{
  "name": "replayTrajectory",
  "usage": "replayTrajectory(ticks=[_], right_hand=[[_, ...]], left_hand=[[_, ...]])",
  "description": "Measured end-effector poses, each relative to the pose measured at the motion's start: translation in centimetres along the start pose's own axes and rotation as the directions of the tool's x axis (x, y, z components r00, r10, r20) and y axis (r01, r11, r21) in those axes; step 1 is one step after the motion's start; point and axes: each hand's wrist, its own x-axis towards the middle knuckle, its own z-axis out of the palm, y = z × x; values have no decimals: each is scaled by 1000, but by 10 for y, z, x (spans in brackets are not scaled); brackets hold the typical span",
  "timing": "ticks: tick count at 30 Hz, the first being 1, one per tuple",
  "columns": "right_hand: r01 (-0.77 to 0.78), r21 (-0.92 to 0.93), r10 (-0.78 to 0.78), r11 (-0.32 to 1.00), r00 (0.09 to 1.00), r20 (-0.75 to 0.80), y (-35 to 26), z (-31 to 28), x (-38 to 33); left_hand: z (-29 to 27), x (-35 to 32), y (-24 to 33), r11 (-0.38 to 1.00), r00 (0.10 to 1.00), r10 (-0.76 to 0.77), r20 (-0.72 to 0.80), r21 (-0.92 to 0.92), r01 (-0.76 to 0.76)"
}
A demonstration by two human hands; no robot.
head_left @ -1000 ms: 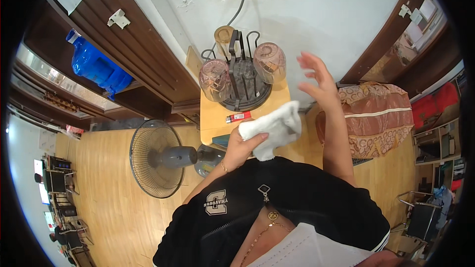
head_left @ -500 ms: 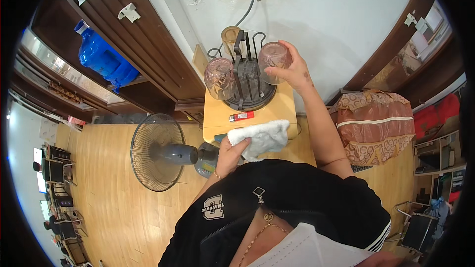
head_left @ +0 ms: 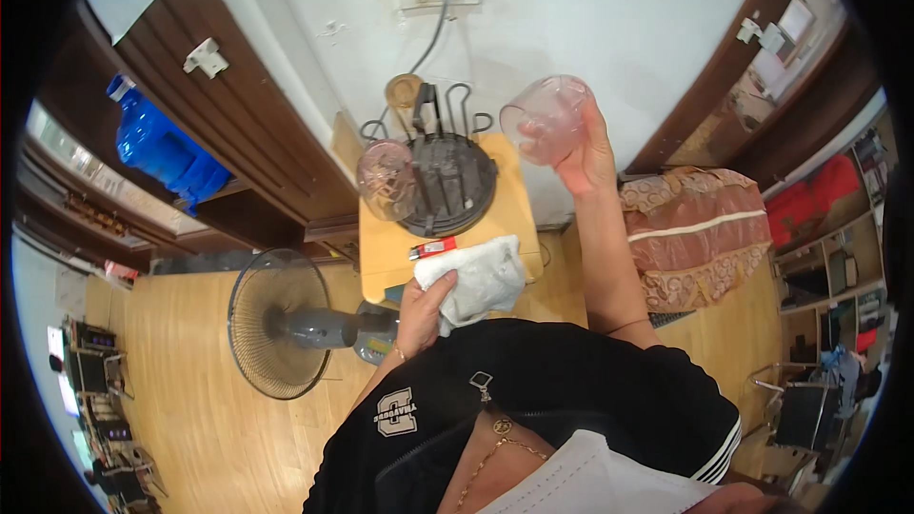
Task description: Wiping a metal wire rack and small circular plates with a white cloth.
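Observation:
Raised to the right of a dark glass rack [head_left: 447, 219], a pinkish clear drinking glass [head_left: 543, 124] is tilted in my right hand [head_left: 592, 154], its round rim turned left. My left hand [head_left: 424, 309] grips a white cloth [head_left: 476, 276] at the front edge of the small wooden table [head_left: 390, 262]. Another pink patterned glass [head_left: 387, 181] hangs upside down at the rack's left side. Behind it sits an amber glass [head_left: 404, 91]. The cloth's upper left corner lies against a red lighter [head_left: 433, 247].
A grey fan [head_left: 286, 324] stands on the floor left of the table. A large brown patterned bag [head_left: 695, 238] sits to the right. On a shelf at left is a blue water bottle [head_left: 162, 143]. A plugged cord [head_left: 438, 38] runs down the wall behind the rack.
My right hand has lifted the glass off the rack's right side and turned it from upside down to tilted. My left hand still holds the cloth. The view has shifted slightly.

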Motion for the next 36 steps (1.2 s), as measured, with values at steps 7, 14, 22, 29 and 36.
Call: replayTrajectory(ticks=[7, 14, 22, 29, 36], right_hand=[[-395, 500, 435, 771, 899, 39, 14, -35, -62], [-330, 456, 476, 827, 841, -255, 39, -54, -106], [-390, 118, 405, 913, 898, -172, 42, -66, -164], [-566, 127, 566, 814, 823, 43, 49, -92, -172], [-285, -365, 272, 886, 958, -88, 41, -48, -151]], left_hand=[[20, 11, 17, 999, 995, 31, 97, 29, -34], [52, 22, 28, 969, 967, 247, 57, 3, -248], [69, 45, 21, 321, 532, 358, 768, 434, -842], [83, 51, 17, 220, 709, 132, 693, 677, -703], [72, 74, -20, 275, 826, 228, 515, 780, -562]])
